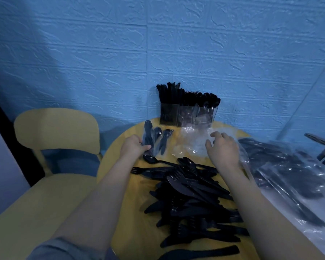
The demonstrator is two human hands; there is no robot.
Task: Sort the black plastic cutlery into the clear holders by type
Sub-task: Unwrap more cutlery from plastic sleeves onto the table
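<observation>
Two hands out: left hand [134, 147] pinches a wrapped set [154, 139], right hand [222, 150], fingers spread, presses loose wrappers [191, 145]. Holders [188, 114] stand behind, the pile [191, 199] nearer. Slick film could let cutlery slip out.

A blue embossed wall [120, 44] fills the upper frame. A yellow chair [56, 128] stands at left, beside a round yellow table [118, 169] at lower centre. Light is dim and bluish.

Motion blurs the bagged cutlery [289, 171] at right, and the frame's bottom edge crops a knife [201, 253]
</observation>
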